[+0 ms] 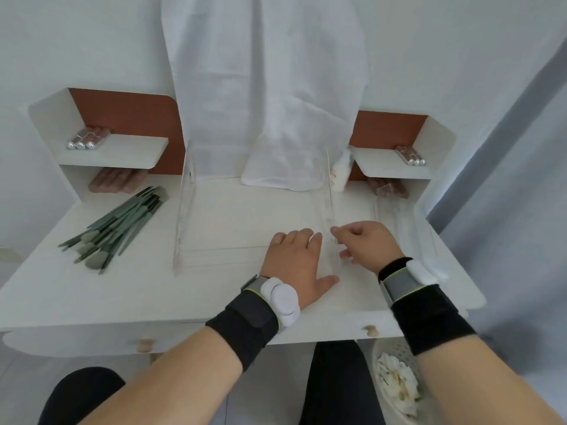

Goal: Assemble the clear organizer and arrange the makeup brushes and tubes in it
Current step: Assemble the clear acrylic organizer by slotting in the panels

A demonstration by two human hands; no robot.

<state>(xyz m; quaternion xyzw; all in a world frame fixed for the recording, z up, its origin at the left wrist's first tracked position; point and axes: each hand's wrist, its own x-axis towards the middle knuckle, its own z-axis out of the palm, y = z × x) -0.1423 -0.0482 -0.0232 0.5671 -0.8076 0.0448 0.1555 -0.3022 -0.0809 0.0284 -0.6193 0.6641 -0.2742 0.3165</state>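
The right hand (365, 243) pinches the upright clear side panel (329, 216) at centre right; the left hand (296, 262) presses flat on the clear base (233, 222). Assembly is underway; next, seat that panel. Brushes (116, 222) wait at left.

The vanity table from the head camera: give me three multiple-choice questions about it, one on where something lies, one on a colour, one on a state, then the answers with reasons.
1. Where do the makeup brushes lie?
A. left part of the table
B. on the right shelf
C. in the basket

2. What colour are the brush handles?
A. pink
B. green
C. black

3. How is the left hand?
A. in a fist
B. gripping a brush
C. flat on the clear organizer

Answers: 1 A, they lie in a pile left of the organizer. 2 B, the handles look muted green. 3 C, its fingers lie straight on the clear base.
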